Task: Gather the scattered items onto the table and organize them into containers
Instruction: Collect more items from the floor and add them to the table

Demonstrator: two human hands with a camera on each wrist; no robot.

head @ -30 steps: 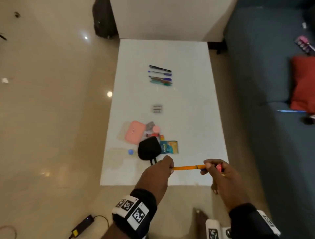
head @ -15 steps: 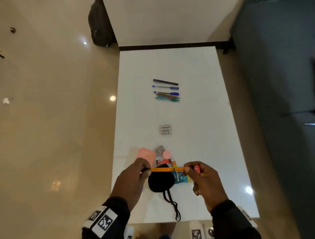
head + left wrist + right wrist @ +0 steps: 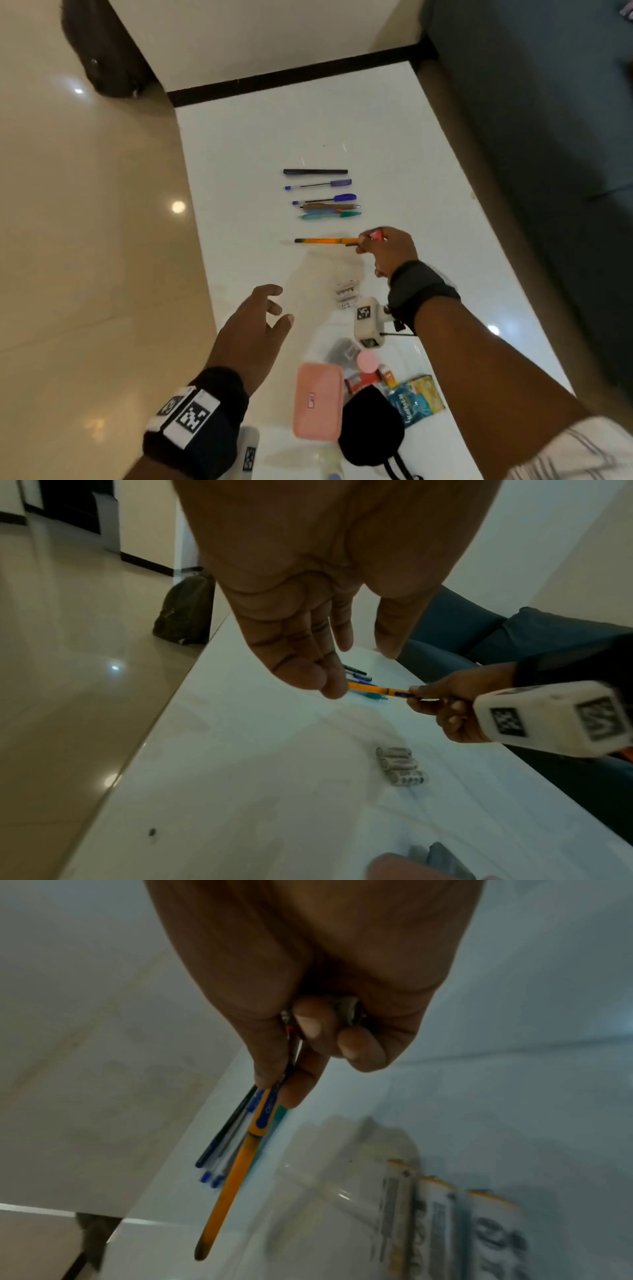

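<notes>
Since half a second ago the orange pen point(image 3: 325, 241) has been released by the left hand point(image 3: 253, 329) and carried forward over the table point(image 3: 239, 144) to a spot just short of the row of pens point(image 3: 322, 193); it is now held only by the right hand point(image 3: 388, 251). The pen is a slim orange barrel with a dark tip and a blue clip, lying level and parallel to the row. It is pinched at its clip end by the right thumb and forefinger, while a pink object is clenched in the same hand. The left fingers point(image 3: 301, 669) are seen relaxed and spread, holding nothing. Three batteries point(image 3: 400, 765) are shown clearly in the left wrist view, side by side below the right hand. Only in the right wrist view is something metallic made out under the curled fingers point(image 3: 359, 1047). The pink case point(image 3: 318, 401) and black pouch point(image 3: 371, 428) are shown fully only in the head view.
</notes>
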